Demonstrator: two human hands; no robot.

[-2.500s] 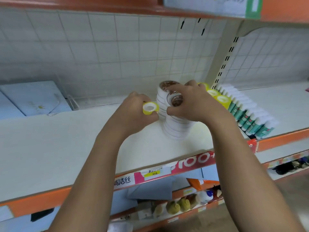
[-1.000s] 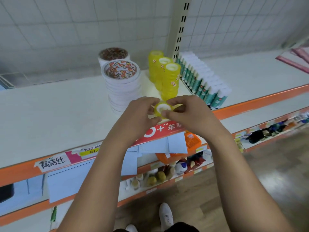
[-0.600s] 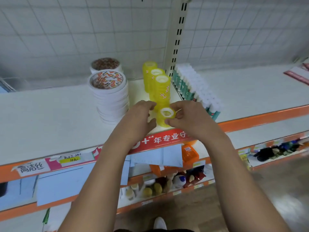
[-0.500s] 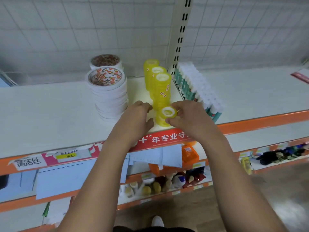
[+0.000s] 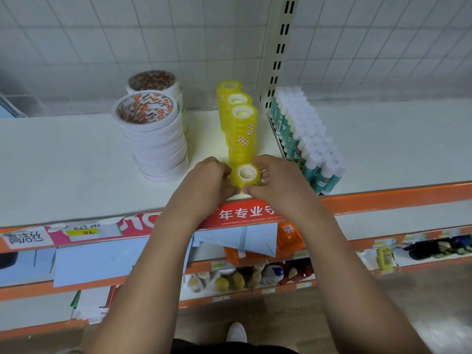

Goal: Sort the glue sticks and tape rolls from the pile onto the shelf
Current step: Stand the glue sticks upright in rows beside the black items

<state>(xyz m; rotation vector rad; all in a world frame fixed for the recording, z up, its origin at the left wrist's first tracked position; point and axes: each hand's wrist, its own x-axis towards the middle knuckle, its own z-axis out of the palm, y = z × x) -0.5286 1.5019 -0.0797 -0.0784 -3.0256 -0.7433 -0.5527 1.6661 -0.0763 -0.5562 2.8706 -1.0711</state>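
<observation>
At the shelf's (image 5: 63, 175) front edge, both hands pinch one small yellow tape roll (image 5: 246, 175) between them, left hand (image 5: 207, 185) on its left side, right hand (image 5: 275, 182) on its right, hole facing up. Just behind it three stacks of yellow tape rolls (image 5: 241, 129) run toward the back wall. Two stacks of wide white tape rolls (image 5: 153, 134) stand left; glue sticks (image 5: 304, 139) in rows stand right.
</observation>
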